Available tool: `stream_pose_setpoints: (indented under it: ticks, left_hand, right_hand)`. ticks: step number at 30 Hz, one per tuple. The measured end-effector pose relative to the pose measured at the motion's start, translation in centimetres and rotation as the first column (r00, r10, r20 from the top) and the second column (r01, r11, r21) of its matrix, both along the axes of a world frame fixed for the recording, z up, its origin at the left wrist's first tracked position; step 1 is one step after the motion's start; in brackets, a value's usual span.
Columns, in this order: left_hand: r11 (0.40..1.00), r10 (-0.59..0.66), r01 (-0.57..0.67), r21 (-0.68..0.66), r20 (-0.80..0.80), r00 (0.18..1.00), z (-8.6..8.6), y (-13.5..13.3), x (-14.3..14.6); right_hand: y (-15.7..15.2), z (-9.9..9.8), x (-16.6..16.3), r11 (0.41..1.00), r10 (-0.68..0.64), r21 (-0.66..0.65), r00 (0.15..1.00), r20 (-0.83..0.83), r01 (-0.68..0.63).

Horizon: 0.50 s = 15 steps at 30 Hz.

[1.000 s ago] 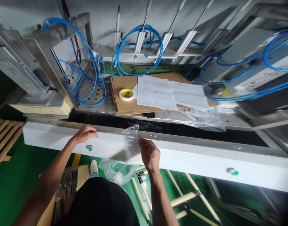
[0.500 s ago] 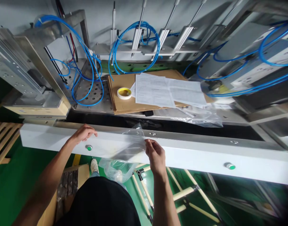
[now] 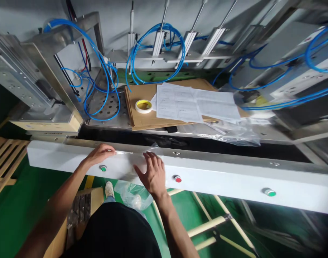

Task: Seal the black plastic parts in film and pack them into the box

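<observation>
A clear plastic bag [image 3: 128, 168] lies against the white front rail [image 3: 223, 179], its upper edge a thin bright line between my hands. My left hand [image 3: 101, 154] is on the rail above a green button [image 3: 103, 168], its fingers pinched together on the bag's left end. My right hand [image 3: 153, 173] lies over the right part of the bag with its fingers and thumb spread. Part of the bag is hidden under this hand, and its limits are hard to see against the rail.
Behind the rail, cardboard sheets [image 3: 134, 118] bear a tape roll [image 3: 144, 106] and printed papers [image 3: 180, 104]. Blue air hoses [image 3: 131, 61] loop around. A red button [image 3: 177, 178] sits right of my hand. Below are a bag [image 3: 133, 193], an open carton [image 3: 95, 200] and a tube frame [image 3: 207, 225].
My right hand has let go of the bag's right edge, moved left and spread its fingers over it. The red button has come into sight. My left hand has closed on the bag's left end.
</observation>
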State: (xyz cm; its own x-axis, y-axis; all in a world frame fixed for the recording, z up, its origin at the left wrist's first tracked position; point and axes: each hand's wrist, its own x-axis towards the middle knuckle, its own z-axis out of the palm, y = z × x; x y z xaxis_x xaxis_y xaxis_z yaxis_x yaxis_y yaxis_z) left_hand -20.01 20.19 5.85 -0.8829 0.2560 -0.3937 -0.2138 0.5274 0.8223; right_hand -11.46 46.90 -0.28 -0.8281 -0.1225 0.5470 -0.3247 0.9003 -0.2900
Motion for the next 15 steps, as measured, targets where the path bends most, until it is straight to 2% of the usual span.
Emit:
stream_pose_setpoints:
  ticks: [5,11,15]
  left_hand:
    - [0.998,-0.064,0.065,0.000,-0.070,0.995,0.1,0.2,0.3]
    - [0.982,0.175,-0.174,0.079,-0.005,0.985,-1.1,0.3,0.9]
    - [0.953,0.289,-0.280,0.117,-0.068,0.955,-2.1,0.7,1.2]
  right_hand:
    - [0.1,-2.9,-0.5,0.996,-0.082,-0.044,0.996,0.033,0.083]
    - [0.1,-3.0,-0.3,0.975,-0.144,-0.162,0.988,0.054,0.151]
    - [-0.3,-2.7,-0.4,0.977,-0.158,-0.130,0.982,0.101,0.170]
